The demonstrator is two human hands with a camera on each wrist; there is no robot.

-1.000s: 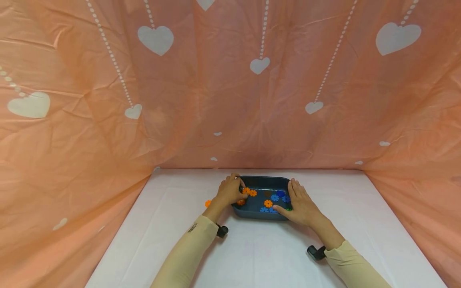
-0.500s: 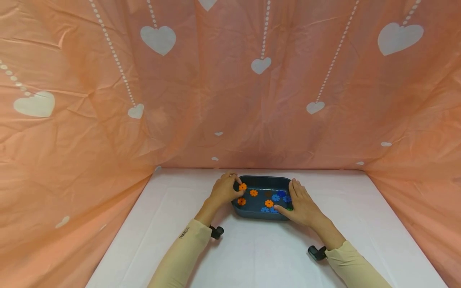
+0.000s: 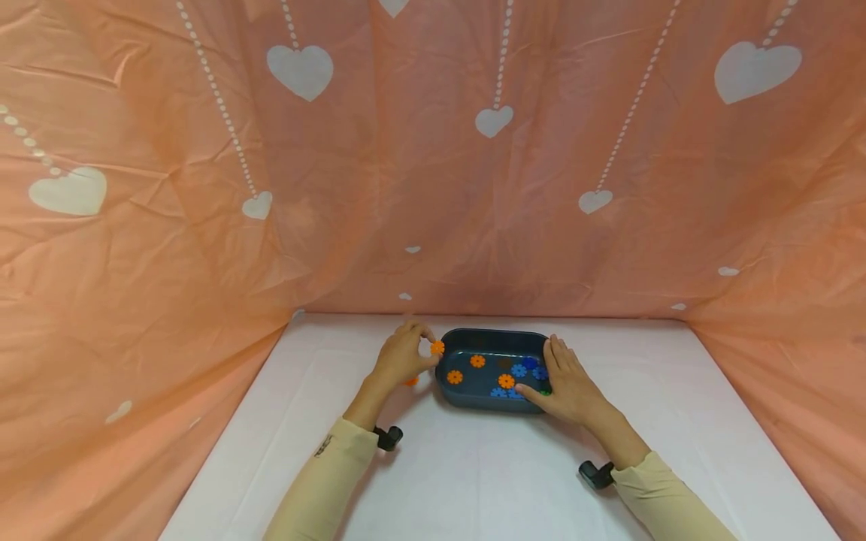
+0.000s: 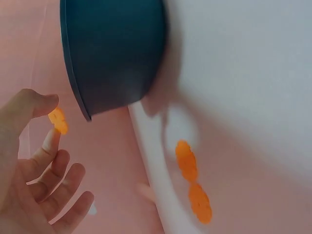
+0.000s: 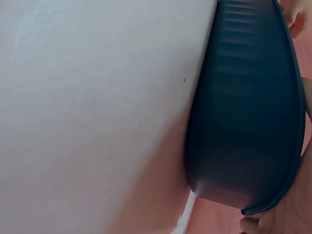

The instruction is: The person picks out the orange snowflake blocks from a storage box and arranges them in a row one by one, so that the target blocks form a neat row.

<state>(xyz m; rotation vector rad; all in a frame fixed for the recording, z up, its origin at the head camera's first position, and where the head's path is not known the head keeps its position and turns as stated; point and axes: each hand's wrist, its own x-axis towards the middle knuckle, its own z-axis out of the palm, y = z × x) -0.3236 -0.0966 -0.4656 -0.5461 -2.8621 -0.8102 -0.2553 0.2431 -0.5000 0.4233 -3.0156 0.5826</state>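
Left hand [image 3: 399,356] pinches orange disc [image 3: 437,348]; spread right hand [image 3: 572,388] seemingly touches tray [image 3: 473,400]

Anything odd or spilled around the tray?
Nothing looks tipped or damaged: the tray sits upright. Two orange pieces lie outside it on the table, apart from the rest, perhaps on purpose: the left hand pinches another orange piece.

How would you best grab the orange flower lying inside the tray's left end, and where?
Probably by opposite edges of the orange flower, from above: it lies flat, its notched outline offers grip, and the raised walls of the tray would hinder a sideways approach.
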